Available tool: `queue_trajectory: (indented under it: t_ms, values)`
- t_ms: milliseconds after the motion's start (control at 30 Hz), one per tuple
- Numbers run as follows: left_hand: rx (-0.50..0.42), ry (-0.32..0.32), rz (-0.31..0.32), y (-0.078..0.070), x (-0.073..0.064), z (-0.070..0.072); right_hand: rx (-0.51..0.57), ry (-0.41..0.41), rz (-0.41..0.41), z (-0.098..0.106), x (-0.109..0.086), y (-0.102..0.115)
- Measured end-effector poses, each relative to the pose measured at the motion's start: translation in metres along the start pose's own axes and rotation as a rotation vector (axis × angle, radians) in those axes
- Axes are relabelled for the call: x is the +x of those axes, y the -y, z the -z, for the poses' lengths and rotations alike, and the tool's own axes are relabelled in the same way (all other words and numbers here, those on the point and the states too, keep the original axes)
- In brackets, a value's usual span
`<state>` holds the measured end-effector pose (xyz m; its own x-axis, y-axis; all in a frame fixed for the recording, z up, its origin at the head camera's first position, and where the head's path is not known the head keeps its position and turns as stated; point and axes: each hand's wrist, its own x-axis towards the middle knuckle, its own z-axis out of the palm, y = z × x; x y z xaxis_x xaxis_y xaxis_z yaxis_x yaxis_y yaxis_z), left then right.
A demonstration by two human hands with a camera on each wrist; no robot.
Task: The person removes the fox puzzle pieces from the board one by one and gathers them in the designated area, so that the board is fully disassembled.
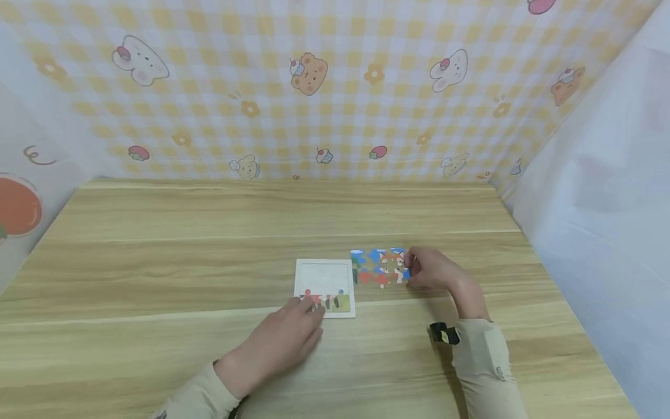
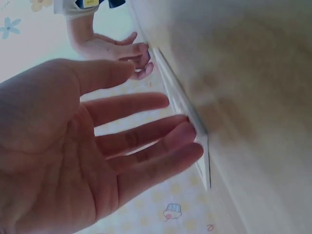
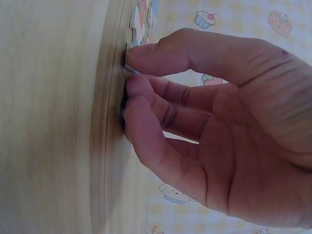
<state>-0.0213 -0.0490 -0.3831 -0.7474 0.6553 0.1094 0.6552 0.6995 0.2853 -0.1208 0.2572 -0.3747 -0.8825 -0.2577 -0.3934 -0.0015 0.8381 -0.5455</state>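
A square white puzzle tray (image 1: 352,288) lies on the table, its lower part filled with printed puzzle pieces (image 1: 343,302) and its upper part bare and pale. My left hand (image 1: 282,336) rests its straight, relaxed fingertips on the tray's lower left; in the left wrist view the fingers (image 2: 141,131) reach the tray's edge. Just right of the tray lie several loose jigsaw pieces (image 1: 366,276) with a fox face, blue and red parts. At their right end my right hand (image 1: 433,269) pinches a blue-edged puzzle piece (image 3: 131,69) between thumb and fingertips, low over the wood.
The wooden table (image 1: 173,250) extends to both sides. Behind it hangs a yellow checked cloth (image 1: 340,116) with cartoon prints, and a white sheet (image 1: 602,192) hangs along the right edge. A black strap device (image 1: 444,334) sits at my right wrist.
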Motion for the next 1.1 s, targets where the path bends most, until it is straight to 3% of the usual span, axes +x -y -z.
queue_trajectory:
  t_ms: [167,367,433,500,600,667,1100]
  values:
    - [-0.025,0.031,-0.035,0.004,0.001,0.010,-0.011,-0.026,0.058,0.003,-0.003,0.002]
    - [-0.012,-0.045,-0.084,0.017,0.004,0.017,-0.016,-0.088,0.159,0.013,-0.011,0.007]
    - [-0.004,-0.067,-0.049,0.025,0.005,0.018,-0.022,-0.087,0.176,0.014,-0.014,0.009]
    - [-0.019,-0.053,0.031,0.033,0.007,0.016,-0.018,-0.083,0.189,0.014,-0.016,0.010]
    - [-0.059,0.030,0.177,0.047,0.008,0.010,-0.011,-0.071,0.203,0.013,-0.018,0.013]
    - [-0.092,0.080,0.241,0.054,0.008,0.008,-0.008,-0.064,0.208,0.013,-0.019,0.017]
    - [-0.189,0.213,0.307,0.071,0.003,0.006,-0.018,-0.061,0.209,0.011,-0.022,0.025]
